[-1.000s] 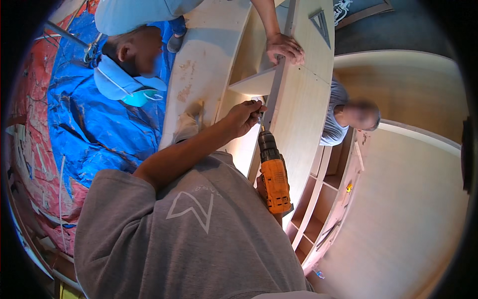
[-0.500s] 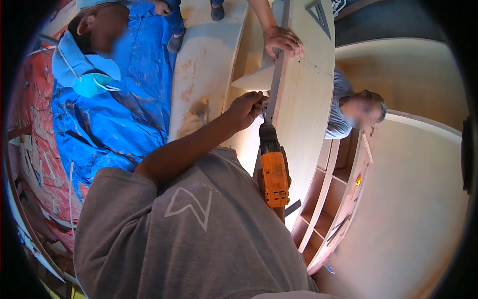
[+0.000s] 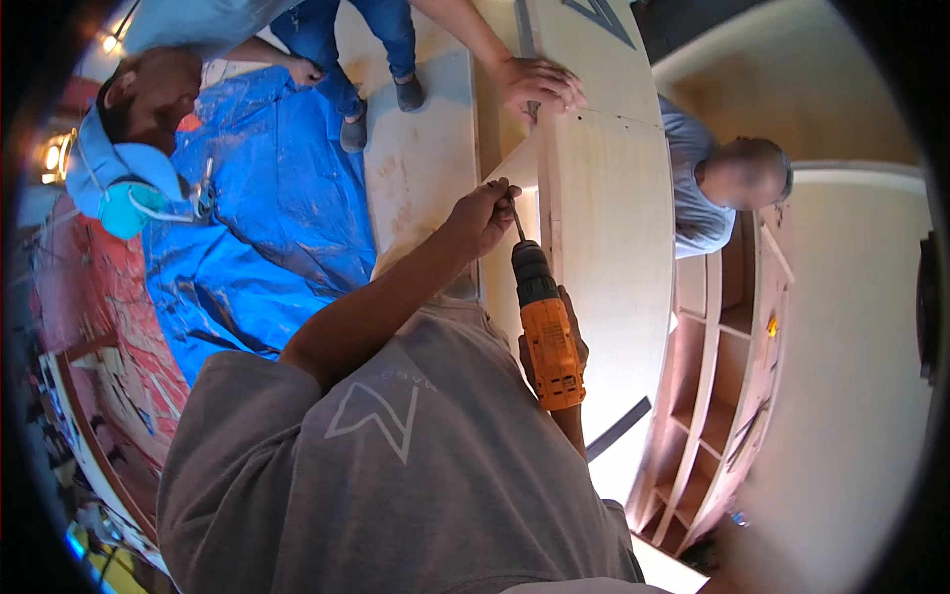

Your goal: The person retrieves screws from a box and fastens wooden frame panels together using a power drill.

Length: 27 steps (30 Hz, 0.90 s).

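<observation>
Currently, one orange drill [image 3: 554, 351] is in use, fitted with one thin bit [image 3: 521, 226]. The drill is positioned over the left edge of one pale wooden panel [image 3: 616, 208]. Its long axis runs roughly parallel to that edge; the bit points toward the panel's far end, leaning slightly left. Two hands are engaged. The right hand [image 3: 573, 322], partly hidden beneath the drill, is clamped on its body. The left hand [image 3: 483, 216] has thumb and fingers pinched on the bit's tip; whether a small piece is also held cannot be determined. One co-worker's hand [image 3: 537, 87] rests on the panel's left edge, nearer the far end. One grey triangular square [image 3: 616, 22] lies at the far end. One dark strip [image 3: 619, 428] lies toward the near right edge. Two co-workers are present, one on each side of the panel.
</observation>
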{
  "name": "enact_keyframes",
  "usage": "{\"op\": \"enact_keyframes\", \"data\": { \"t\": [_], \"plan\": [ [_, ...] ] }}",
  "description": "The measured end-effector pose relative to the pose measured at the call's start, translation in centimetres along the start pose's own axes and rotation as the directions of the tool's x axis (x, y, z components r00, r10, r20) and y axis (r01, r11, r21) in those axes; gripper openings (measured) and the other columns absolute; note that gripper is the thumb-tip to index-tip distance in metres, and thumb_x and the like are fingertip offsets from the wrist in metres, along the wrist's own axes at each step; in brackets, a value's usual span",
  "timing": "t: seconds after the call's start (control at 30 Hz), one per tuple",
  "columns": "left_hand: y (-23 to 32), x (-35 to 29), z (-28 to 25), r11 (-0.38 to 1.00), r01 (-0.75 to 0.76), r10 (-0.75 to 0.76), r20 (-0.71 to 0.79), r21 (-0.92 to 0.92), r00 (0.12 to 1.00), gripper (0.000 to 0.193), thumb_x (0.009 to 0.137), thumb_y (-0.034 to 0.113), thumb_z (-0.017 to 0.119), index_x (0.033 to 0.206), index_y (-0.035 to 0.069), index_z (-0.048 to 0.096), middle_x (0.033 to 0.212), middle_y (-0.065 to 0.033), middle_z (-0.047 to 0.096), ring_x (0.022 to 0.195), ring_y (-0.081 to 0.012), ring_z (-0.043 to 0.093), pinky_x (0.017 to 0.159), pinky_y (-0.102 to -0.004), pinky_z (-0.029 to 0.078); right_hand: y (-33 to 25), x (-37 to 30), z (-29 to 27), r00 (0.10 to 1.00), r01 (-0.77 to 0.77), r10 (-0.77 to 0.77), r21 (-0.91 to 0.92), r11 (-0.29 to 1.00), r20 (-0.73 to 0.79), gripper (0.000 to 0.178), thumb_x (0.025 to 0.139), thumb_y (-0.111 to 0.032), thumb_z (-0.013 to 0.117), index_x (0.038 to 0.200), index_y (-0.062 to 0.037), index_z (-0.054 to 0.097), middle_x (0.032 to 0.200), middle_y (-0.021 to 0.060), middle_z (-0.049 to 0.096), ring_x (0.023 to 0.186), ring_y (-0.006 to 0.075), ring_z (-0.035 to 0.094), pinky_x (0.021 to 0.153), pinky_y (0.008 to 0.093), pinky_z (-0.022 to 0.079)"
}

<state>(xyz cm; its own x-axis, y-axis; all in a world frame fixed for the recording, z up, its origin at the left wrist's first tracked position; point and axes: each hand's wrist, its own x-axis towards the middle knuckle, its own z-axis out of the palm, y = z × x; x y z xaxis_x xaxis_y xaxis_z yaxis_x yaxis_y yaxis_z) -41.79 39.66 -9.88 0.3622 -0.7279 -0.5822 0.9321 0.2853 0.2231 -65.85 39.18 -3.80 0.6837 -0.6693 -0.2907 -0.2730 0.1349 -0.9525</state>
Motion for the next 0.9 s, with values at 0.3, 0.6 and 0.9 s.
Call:
{"op": "enact_keyframes", "data": {
  "t": [0.3,0.6,0.9],
  "plan": [
    [5.5,5.8,-2.0,0.863,0.342,-0.318,-0.126,0.371,0.940,0.013,0.094,0.013,0.044,0.087,0.004,0.051,0.077,-0.0045,0.054,0.061,-0.0082,0.044,0.054,-0.0185,0.038,0.3,3.3,8.3,0.952,0.113,-0.165,-0.205,0.972,-0.259,0.066,0.075,-0.006,0.068,0.134,-0.0050,0.038,0.115,0.0126,0.059,0.096,0.0198,0.060,0.084,0.0278,0.046],
    [12.7,13.5,-6.4,0.496,0.646,-0.600,-0.309,0.580,0.738,0.010,0.091,0.008,0.046,0.083,0.007,0.050,0.074,-0.0030,0.051,0.055,-0.0060,0.040,0.049,-0.0177,0.035,3.9,8.6,26.9,0.752,0.010,0.152,0.243,0.970,-0.641,0.067,0.072,-0.004,0.068,0.132,-0.0044,0.040,0.106,0.0135,0.061,0.095,0.0214,0.061,0.082,0.0296,0.047],
    [15.8,12.2,-9.8,0.269,0.292,-0.503,-0.125,0.918,0.855,0.005,0.090,0.012,0.052,0.086,0.010,0.050,0.076,-0.0037,0.054,0.053,-0.0048,0.037,0.047,-0.0178,0.032,6.1,10.2,38.2,0.573,0.006,0.116,0.146,0.989,-0.811,0.058,0.074,-0.003,0.065,0.129,-0.0045,0.044,0.110,0.0132,0.060,0.095,0.0235,0.062,0.081,0.0300,0.049]
  ]
}}
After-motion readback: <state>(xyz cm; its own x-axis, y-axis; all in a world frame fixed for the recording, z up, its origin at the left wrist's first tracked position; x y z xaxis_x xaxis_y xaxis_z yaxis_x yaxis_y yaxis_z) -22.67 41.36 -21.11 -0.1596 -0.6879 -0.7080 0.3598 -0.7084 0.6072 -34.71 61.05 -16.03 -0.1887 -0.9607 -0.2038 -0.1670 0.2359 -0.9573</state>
